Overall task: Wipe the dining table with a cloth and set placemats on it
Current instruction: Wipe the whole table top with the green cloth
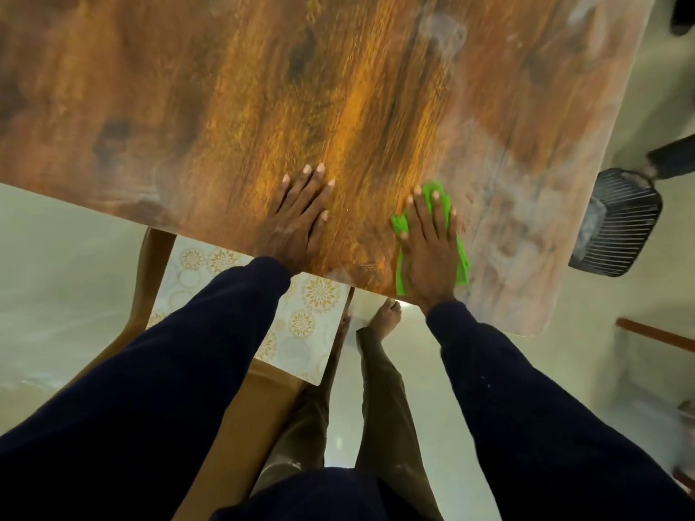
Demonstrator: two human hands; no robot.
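Note:
The dining table (225,107) has a glossy brown wood-grain top that fills the upper view. My right hand (428,250) lies flat on a bright green cloth (438,199), pressing it onto the table near the front edge. My left hand (297,216) rests palm down on the bare tabletop to the left of the cloth, fingers spread, holding nothing. Pale smears show on the right part of the table. White placemats with a gold floral pattern (316,306) lie on a chair seat below the table's front edge, partly hidden by my left sleeve.
A brown wooden chair (240,426) stands under my left arm. A black slatted chair (616,223) stands at the table's right side. My bare foot (387,317) is on the pale tiled floor. Another person's leg (673,159) shows at the right edge.

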